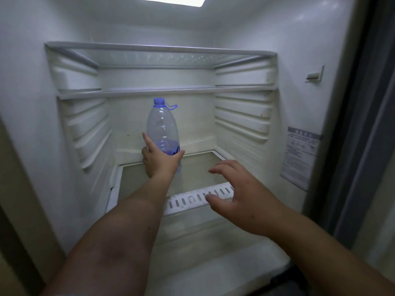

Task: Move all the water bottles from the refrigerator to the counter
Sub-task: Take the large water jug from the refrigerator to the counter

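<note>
Your view fills with the white moulded-plastic refrigerator interior (241, 116), its side walls ribbed with shelf ledges. A clear glass shelf with a pale frame (162, 50) spans the upper middle; a lower glass shelf with a slotted white plastic front trim (198, 198) sits at centre. A grey printed label (301, 157) sticks to the right wall. Your right hand (239, 195) hovers at centre right, fingers spread wide, holding nothing. Your left hand (159, 161) grips the lower body of the clear, smooth plastic water bottle with a blue cap and loop handle (162, 129), upright at centre frame over the lower shelf.
</note>
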The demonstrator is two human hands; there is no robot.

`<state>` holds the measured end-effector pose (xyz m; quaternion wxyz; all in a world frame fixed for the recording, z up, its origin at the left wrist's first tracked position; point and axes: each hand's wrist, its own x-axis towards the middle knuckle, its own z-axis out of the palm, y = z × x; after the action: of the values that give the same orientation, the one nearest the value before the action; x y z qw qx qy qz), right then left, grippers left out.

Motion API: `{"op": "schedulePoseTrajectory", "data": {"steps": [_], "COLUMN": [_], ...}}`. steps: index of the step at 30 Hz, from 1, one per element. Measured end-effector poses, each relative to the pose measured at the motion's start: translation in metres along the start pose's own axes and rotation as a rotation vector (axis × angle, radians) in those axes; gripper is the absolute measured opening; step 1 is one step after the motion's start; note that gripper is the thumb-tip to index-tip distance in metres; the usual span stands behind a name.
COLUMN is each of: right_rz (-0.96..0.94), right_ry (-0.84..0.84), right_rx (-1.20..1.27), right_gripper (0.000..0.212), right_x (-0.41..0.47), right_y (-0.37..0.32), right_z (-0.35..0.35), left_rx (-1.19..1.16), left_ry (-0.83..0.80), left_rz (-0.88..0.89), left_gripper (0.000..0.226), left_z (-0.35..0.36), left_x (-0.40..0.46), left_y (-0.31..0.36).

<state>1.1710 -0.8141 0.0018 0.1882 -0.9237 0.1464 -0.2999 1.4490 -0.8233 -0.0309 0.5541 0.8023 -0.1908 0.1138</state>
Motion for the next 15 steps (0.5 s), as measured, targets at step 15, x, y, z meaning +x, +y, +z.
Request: {"op": "schedulePoseTrajectory", "data": {"steps": [15], "right_rz": [-0.017], "right_ry": [0.011], "right_rx": [0.015], "right_gripper": [0.05], "right_x": [-0.007], "right_y": [-0.001], "right_z": [-0.007], "left_rx": [-0.06], "left_ry": [0.012], "left_rz": [0.013], "left_gripper": [0.124], "left_z": [-0.019], "left_x": [-0.025], "left_y": [0.002]}}
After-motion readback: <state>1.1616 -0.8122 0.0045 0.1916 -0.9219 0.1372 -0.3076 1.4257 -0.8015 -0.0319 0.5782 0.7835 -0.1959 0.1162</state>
